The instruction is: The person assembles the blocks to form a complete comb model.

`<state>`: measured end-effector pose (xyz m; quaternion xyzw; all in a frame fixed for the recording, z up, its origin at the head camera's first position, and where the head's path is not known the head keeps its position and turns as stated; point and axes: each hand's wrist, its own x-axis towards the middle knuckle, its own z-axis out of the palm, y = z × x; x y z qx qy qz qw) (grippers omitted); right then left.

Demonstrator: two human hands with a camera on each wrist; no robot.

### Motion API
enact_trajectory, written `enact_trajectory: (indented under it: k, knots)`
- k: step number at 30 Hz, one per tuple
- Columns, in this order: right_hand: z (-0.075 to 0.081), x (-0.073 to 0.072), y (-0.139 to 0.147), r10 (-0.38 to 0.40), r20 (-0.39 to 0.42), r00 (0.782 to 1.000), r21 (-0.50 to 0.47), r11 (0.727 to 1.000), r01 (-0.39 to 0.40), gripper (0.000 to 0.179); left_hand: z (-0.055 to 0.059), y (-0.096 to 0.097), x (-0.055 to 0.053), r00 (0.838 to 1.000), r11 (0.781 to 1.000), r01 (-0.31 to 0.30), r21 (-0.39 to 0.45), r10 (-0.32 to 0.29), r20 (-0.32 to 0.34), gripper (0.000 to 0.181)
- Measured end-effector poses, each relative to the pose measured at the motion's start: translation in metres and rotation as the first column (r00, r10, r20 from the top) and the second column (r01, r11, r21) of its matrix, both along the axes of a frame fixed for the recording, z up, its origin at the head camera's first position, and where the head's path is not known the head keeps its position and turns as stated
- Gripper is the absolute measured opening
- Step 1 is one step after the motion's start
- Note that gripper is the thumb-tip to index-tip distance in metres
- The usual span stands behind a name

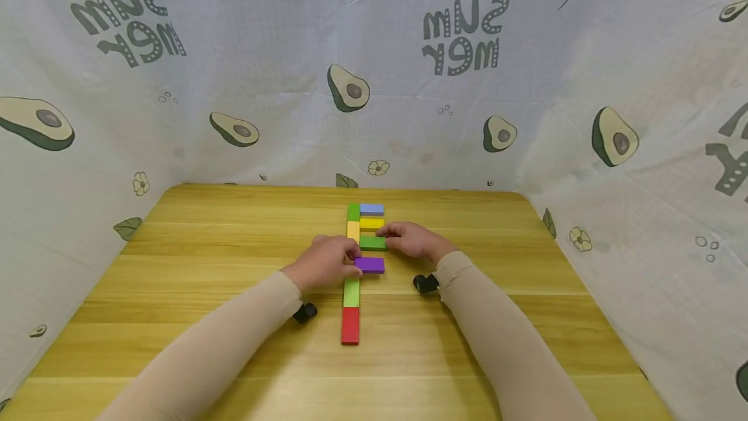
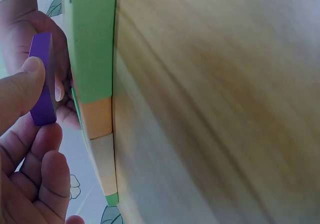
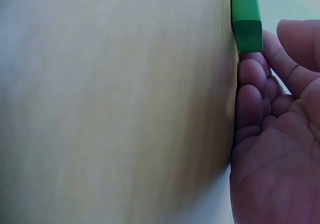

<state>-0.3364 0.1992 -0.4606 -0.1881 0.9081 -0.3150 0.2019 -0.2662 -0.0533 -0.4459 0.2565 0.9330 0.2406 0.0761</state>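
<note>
My left hand [image 1: 327,262] pinches a purple block [image 1: 369,266] between thumb and fingers. In the left wrist view the purple block [image 2: 44,78] is held apart from the row of blocks. My right hand [image 1: 417,241] is at the right end of a green block [image 1: 373,243], its fingers loosely bent. The right wrist view has the green block [image 3: 247,18] by the fingertips, with the thumb apart from it. Beyond it lie a yellow block [image 1: 371,224] and a blue block [image 1: 371,209]. Whether the right fingers touch the green block, I cannot tell.
Down the wooden table [image 1: 245,213] runs a column of flat blocks, with a green one [image 1: 353,212] at the far end, then a light orange one [image 1: 353,230], a light green one [image 1: 351,293] and a red one [image 1: 350,325] nearest. A printed cloth [image 1: 280,51] hangs behind.
</note>
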Motion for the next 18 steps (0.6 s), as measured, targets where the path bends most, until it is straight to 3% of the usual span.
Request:
enact_trajectory:
  k: [18]
  knots:
    - [-0.002, -0.002, 0.0, -0.005, 0.004, 1.0, 0.012, 1.0, 0.005, 0.039, -0.009, 0.012, -0.004, 1.0, 1.0, -0.011, -0.025, 0.01, -0.026, 0.026]
